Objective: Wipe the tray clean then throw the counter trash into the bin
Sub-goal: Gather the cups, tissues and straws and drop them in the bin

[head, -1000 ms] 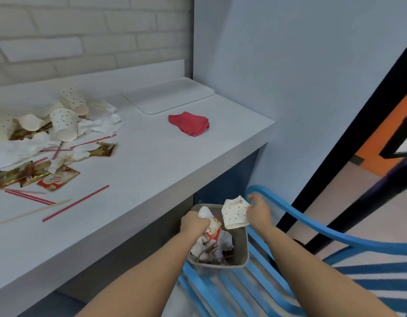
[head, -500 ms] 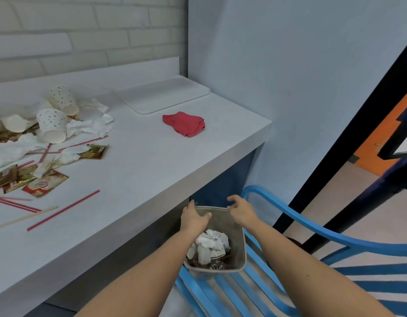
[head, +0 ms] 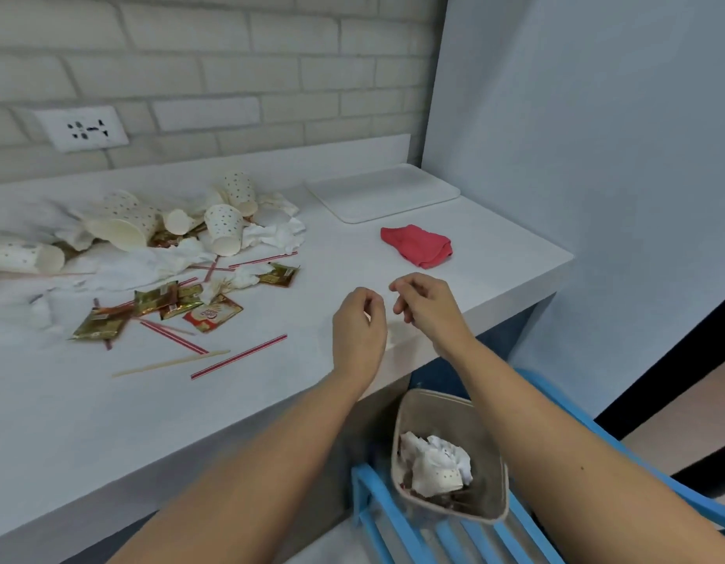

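left hand [head: 358, 327]: loosely curled, empty, over the counter's [head: 149, 400] front edge
right hand [head: 428, 309]: loosely curled, empty, just beside it

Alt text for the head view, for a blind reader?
The left hand and right hand hover empty over the white counter, fingers loosely curled. Paper cups, napkins, sachets and straws litter its left; a red cloth and white tray sit right; the bin below holds crumpled trash.

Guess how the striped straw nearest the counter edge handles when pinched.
The striped straw is thin and straight: probably very light, fairly stiff lengthwise, easily crushed. Lying flat on the smooth counter, it may roll or skid from fingertips.
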A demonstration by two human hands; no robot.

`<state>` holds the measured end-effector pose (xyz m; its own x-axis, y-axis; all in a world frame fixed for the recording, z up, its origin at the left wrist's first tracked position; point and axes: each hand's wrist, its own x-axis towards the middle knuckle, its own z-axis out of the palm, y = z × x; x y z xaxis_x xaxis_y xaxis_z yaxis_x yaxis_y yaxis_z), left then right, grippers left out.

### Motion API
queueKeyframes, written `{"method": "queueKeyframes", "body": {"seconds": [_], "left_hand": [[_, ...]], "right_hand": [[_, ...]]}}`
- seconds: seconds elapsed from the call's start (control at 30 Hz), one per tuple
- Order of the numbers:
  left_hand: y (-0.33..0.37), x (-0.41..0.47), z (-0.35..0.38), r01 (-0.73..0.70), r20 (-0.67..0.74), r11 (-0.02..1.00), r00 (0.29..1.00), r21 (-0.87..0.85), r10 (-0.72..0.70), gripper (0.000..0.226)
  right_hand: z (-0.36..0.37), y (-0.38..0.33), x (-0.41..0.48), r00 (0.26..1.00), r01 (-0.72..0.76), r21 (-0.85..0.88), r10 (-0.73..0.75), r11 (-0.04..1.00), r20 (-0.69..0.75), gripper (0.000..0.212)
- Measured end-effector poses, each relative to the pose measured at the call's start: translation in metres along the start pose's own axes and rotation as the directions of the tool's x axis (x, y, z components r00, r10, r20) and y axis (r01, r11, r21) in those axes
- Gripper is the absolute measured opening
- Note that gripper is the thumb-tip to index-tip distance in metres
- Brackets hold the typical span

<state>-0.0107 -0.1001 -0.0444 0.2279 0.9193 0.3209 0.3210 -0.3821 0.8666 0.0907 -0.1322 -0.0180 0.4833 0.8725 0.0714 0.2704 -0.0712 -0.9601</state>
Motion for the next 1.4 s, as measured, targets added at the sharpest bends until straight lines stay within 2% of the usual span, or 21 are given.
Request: {"method": "queueKeyframes", "body": {"seconds": [0.17, 0.43, 0.6, 0.77, 0.87, 0.97, 1.17, 1.27, 1.4], "left_hand": [[-0.028, 0.021, -0.077, 0.030, -0.175, 0.998, 0.984, 0.048, -0.022, 0.015], [-0.079, 0.035, -0.218, 0.155, -0.423, 0.981, 0.902, 0.116, -0.092, 0.016], [-0.110, 0.034, -0.291, 0.267, -0.511, 0.948, 0.847, 0.174, -0.145, 0.016], [-0.146, 0.028, -0.361, 0.386, -0.590, 0.899, 0.782, 0.207, -0.200, 0.018], [-0.170, 0.028, -0.398, 0.445, -0.581, 0.858, 0.780, 0.257, -0.231, 0.015], [-0.193, 0.031, -0.425, 0.476, -0.523, 0.824, 0.808, 0.309, -0.271, 0.018], [-0.220, 0.058, -0.451, 0.481, -0.444, 0.785, 0.845, 0.390, -0.297, 0.019], [-0.227, 0.074, -0.453, 0.477, -0.391, 0.765, 0.864, 0.432, -0.318, 0.020], [-0.228, 0.091, -0.447, 0.529, -0.358, 0.704, 0.846, 0.473, -0.396, 0.031]], "right_hand": [[0.076, -0.036, 0.007, 0.987, 0.072, 0.019, -0.074, 0.997, 0.145, 0.019], [0.210, -0.086, 0.001, 0.914, 0.159, 0.030, -0.159, 0.987, 0.373, 0.017], [0.276, -0.104, -0.006, 0.872, 0.203, 0.009, -0.185, 0.979, 0.453, 0.024], [0.341, -0.117, -0.016, 0.830, 0.247, -0.055, -0.182, 0.967, 0.528, 0.014], [0.377, -0.120, -0.021, 0.798, 0.292, -0.116, -0.175, 0.949, 0.576, 0.017], [0.405, -0.118, -0.022, 0.782, 0.355, -0.211, -0.166, 0.911, 0.600, 0.017], [0.445, -0.108, -0.008, 0.824, 0.409, -0.405, -0.140, 0.818, 0.549, 0.018], [0.462, -0.105, 0.001, 0.833, 0.447, -0.489, -0.149, 0.749, 0.532, 0.025], [0.478, -0.104, 0.006, 0.839, 0.468, -0.596, -0.117, 0.652, 0.531, 0.037]]}}
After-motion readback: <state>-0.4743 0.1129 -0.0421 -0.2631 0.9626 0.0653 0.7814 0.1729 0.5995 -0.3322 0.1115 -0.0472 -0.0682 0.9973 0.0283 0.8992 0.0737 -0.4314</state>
